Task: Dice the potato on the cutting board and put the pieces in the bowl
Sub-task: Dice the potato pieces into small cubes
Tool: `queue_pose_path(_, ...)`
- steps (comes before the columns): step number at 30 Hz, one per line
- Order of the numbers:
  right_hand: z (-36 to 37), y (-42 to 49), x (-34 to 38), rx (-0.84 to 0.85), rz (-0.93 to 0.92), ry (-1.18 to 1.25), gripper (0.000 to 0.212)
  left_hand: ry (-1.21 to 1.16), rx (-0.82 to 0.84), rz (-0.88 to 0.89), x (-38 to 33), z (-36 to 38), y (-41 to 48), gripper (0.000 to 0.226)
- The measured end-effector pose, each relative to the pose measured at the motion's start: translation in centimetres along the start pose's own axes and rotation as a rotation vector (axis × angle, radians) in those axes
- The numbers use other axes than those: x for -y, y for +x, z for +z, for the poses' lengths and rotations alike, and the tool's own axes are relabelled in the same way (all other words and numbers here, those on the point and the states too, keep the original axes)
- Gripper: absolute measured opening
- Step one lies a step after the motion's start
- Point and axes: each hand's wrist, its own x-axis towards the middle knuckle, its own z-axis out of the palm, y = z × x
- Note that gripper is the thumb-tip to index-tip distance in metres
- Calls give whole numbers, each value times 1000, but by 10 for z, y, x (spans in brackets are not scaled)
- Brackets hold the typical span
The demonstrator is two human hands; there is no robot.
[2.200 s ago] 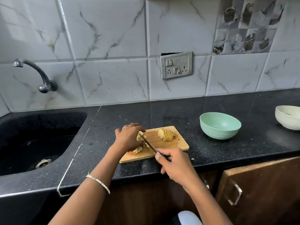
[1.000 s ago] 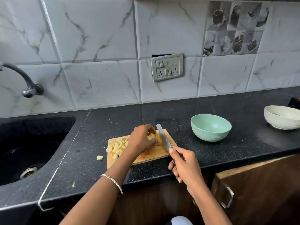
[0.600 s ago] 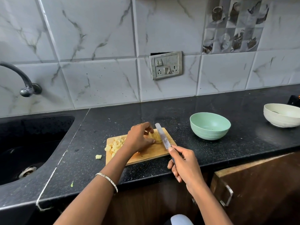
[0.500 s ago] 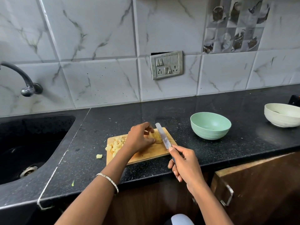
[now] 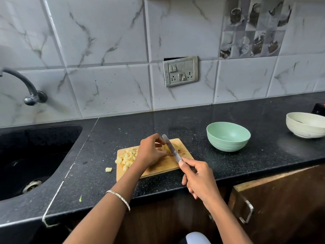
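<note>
Left hand (image 5: pixel 151 152) pins potato (image 5: pixel 176 147) under curled fingers. Right hand (image 5: pixel 197 175) grips knife (image 5: pixel 171 148), blade across potato just right of those fingers, tip pointing away. Bowl (image 5: pixel 228 145) off right, nearer right hand.

Marble-look wall tiles (image 5: pixel 109 41) (grey-veined) behind a black counter (image 5: pixel 263 155) and sink (image 5: pixel 44 152).
</note>
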Motion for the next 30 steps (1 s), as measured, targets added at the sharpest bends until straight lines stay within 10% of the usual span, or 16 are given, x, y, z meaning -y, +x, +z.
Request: queue_pose_path(30,16,2,10,-25,-61,-563,29,251,144,-139,0,-20,1,65)
